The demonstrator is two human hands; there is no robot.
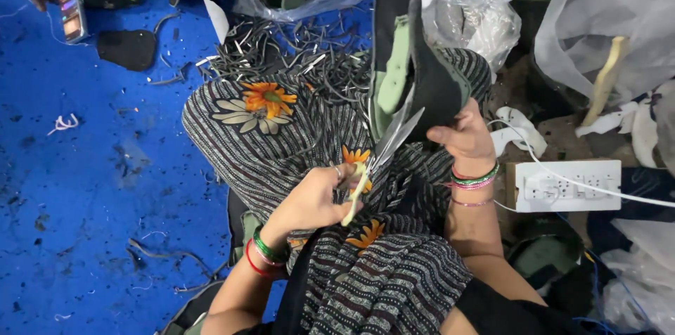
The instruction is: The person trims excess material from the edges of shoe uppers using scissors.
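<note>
Left of the hands, the blue floor (91, 166) lay open; a pile of black trimmings (281, 50) crowded ahead, a white power strip (566, 185) blocked right.

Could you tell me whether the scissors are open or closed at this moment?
Open. The scissors' two blades spread apart in a narrow V at the edge of the black and green piece; the left hand holds the handles.

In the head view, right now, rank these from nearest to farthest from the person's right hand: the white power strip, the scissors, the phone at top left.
From the right hand:
1. Scissors, just left of it, held in the left hand.
2. White power strip, on the floor to the right.
3. Phone, far off at the top left corner, in another person's hand.
</note>
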